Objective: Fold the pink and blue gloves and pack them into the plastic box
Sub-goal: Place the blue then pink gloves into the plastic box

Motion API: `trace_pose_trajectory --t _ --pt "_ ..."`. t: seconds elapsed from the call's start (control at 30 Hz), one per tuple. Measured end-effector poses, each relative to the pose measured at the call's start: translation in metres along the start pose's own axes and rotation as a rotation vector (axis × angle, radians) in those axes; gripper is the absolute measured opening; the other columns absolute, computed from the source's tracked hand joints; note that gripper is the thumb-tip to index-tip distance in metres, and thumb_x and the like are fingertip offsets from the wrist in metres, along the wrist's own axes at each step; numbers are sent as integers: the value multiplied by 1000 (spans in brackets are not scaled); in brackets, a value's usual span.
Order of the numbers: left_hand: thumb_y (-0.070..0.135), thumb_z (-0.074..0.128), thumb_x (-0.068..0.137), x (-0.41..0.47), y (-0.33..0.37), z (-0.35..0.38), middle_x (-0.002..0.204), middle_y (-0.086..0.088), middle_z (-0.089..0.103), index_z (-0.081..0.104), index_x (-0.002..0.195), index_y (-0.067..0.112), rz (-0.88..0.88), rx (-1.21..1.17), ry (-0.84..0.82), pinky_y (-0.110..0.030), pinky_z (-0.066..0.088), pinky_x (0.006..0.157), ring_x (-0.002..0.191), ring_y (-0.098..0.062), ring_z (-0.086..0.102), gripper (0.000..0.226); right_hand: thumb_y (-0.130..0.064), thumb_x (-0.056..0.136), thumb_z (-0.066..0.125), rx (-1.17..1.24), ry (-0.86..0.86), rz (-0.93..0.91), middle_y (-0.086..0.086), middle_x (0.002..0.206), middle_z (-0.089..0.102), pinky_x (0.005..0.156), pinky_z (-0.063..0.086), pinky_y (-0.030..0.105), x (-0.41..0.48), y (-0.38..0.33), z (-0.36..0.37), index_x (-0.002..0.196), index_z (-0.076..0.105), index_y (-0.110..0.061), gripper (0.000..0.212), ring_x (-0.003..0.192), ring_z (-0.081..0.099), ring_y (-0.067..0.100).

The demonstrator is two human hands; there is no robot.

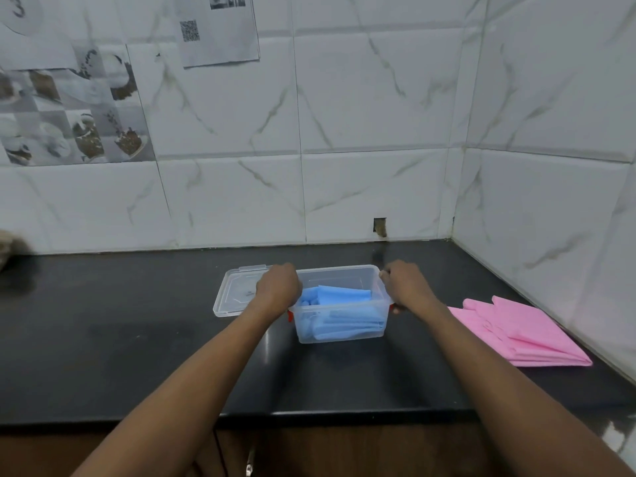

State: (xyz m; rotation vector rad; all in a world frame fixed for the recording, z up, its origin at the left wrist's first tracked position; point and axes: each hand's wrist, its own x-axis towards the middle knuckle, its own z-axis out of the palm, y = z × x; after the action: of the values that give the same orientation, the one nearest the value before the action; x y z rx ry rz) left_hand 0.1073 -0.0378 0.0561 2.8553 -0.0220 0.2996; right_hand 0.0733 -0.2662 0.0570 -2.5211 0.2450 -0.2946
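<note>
A clear plastic box stands on the black counter with folded blue gloves inside it. My left hand grips the box's left rim, and my right hand grips its right rim. Small red clasps show at both sides under my hands. The box's clear lid lies flat on the counter just left of the box, partly behind my left hand. A stack of folded pink gloves lies on the counter to the right, apart from the box.
The black counter ends at a front edge near me. Tiled walls close it off at the back and on the right, close behind the pink gloves. A blurred brownish object sits at the far left edge.
</note>
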Motion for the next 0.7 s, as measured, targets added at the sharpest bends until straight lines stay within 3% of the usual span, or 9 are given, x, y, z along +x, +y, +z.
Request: trace_pose_trajectory --t 0.13,0.23,0.33,0.43,0.5,0.57,0.63,0.7 --pt "11 45 94 -5 -4 2 108 -16 67 62 105 4 -14 -25 41 -38 50 75 92 -32 64 22 -27 99 49 -37 64 -29 8 84 67 55 60 28 0 2 11 93 62 -12 21 59 66 19" --pt "14 45 95 -6 -5 4 103 -14 67 62 102 5 -15 -43 68 -37 49 71 83 -28 61 21 -27 99 48 -61 81 -42 8 84 66 58 60 30 -1 3 11 92 62 -12 21 59 65 19" --pt "29 45 99 -8 -5 5 103 -12 68 62 103 9 -18 -27 116 -36 53 75 87 -29 64 27 -29 99 47 -41 76 -48 8 85 64 57 60 30 -3 -1 10 94 61 -11 23 62 64 20" --pt "44 40 100 -15 -5 0 106 -11 63 60 109 11 -13 -56 263 -40 54 76 89 -31 65 40 -33 98 49 32 124 -45 8 90 64 68 60 37 -6 3 0 96 60 -11 25 69 63 21" --pt "41 40 100 -22 -4 -4 100 -9 61 62 100 14 65 -111 404 -38 52 71 85 -28 62 35 -31 97 50 82 182 -55 10 91 68 75 59 43 -8 17 -15 100 63 -7 27 74 66 25" --pt "33 43 99 -32 -2 -4 87 -4 60 62 84 15 182 -160 493 -33 47 62 76 -24 59 30 -25 95 55 47 199 -70 13 88 73 79 56 39 -13 38 -37 99 70 -5 25 80 70 29" --pt "26 48 97 -44 2 -4 79 -2 58 62 76 14 290 -182 481 -30 42 57 70 -20 55 28 -15 90 60 -53 237 -66 13 89 75 79 52 32 -20 67 -60 94 75 -6 18 87 70 31" --pt "25 50 95 -47 3 0 77 0 58 65 76 14 358 -171 438 -31 44 57 71 -20 56 27 -8 87 62 -124 297 -13 14 97 75 82 50 35 -28 98 -83 96 76 -5 17 93 67 34"
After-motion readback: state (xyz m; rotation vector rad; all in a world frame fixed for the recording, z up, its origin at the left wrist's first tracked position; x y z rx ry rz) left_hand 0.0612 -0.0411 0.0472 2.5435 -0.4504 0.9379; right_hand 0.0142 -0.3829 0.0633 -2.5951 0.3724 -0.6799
